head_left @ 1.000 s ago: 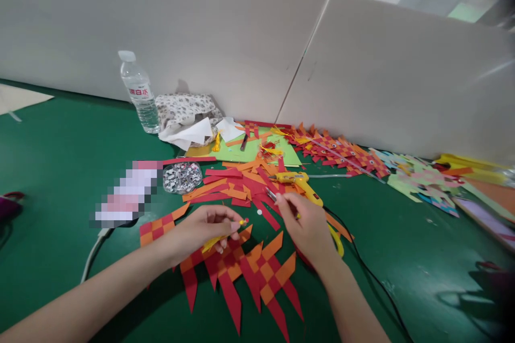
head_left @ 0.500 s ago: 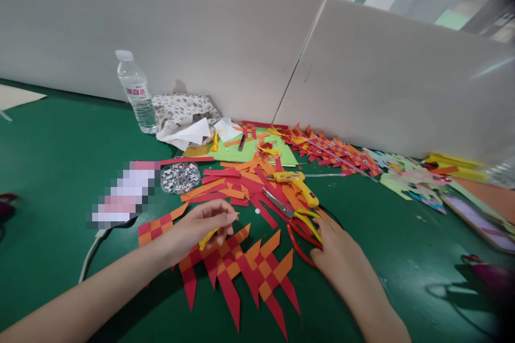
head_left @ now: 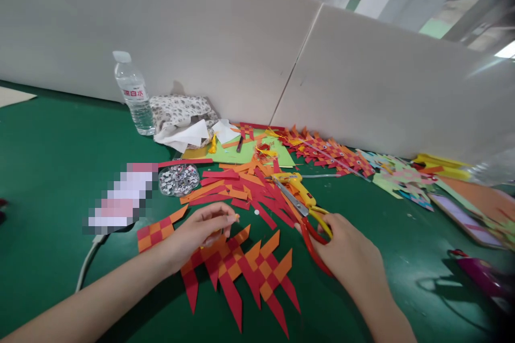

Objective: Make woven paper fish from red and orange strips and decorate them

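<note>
My left hand (head_left: 199, 231) pinches a small yellow tassel, mostly hidden under the fingers, just above a woven red-and-orange paper piece (head_left: 245, 270) lying flat on the green table. My right hand (head_left: 349, 254) grips the red and yellow handles of a pair of scissors (head_left: 303, 213), whose blades point up-left over a heap of loose red and orange paper strips (head_left: 241, 187). A yellow glue gun (head_left: 293, 183) lies just beyond the scissor blades.
A tub of googly eyes (head_left: 179, 178), a water bottle (head_left: 134, 94), a patterned cloth (head_left: 181, 110) and green paper (head_left: 249, 151) sit further back. Finished woven pieces (head_left: 330, 153) line the white partition (head_left: 241, 48). A black cord (head_left: 406, 327) runs near my right arm, a white cable (head_left: 86, 265) on the left.
My right hand dropped from the strip pile to the scissors and took hold of their handles. My left hand drew in slightly, keeping the yellow tassel.
</note>
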`<action>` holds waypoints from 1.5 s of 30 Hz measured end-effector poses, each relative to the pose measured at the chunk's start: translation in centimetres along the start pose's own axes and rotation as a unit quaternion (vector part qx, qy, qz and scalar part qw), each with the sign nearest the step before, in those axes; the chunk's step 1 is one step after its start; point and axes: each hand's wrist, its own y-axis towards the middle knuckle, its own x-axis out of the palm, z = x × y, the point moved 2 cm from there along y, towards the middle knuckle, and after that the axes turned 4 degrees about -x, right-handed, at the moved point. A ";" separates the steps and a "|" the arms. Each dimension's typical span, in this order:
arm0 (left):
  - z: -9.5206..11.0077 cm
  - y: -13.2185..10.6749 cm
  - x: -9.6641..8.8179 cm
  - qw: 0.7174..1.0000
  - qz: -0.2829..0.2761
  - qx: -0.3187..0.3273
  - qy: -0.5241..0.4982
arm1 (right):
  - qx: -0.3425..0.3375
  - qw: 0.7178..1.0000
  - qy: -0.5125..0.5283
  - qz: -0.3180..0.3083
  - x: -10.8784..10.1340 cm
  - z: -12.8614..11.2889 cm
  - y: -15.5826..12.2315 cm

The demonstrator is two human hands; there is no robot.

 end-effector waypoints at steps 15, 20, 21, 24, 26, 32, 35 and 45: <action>-0.6 0.2 -0.7 0.999 0.006 -0.001 -0.039 | 0.009 0.998 0.044 0.049 0.7 -0.1 0.3; -0.6 -0.1 -0.5 1.000 0.013 0.011 -0.011 | 0.037 0.996 0.080 0.019 2.2 1.6 0.6; -0.6 -0.1 -0.5 1.000 0.015 0.016 0.000 | 0.033 0.994 0.099 0.015 2.6 2.0 0.8; -0.7 -0.2 -0.5 0.999 0.031 0.033 0.028 | -0.013 0.983 0.181 0.001 3.3 2.9 1.3; -0.6 -0.2 -0.6 0.997 0.044 0.041 0.038 | -0.043 0.974 0.222 0.013 3.1 3.0 1.4; -0.3 -0.5 -0.2 0.995 0.018 0.069 0.067 | -0.113 0.942 0.294 0.117 0.7 -0.9 -0.8; -0.4 -0.8 0.2 0.991 -0.014 0.088 0.096 | -0.175 0.911 0.364 0.087 0.5 -4.9 -2.9; 0.4 -1.8 0.6 0.952 -0.039 0.238 0.191 | -0.194 0.811 0.549 -0.054 2.4 -12.2 -4.9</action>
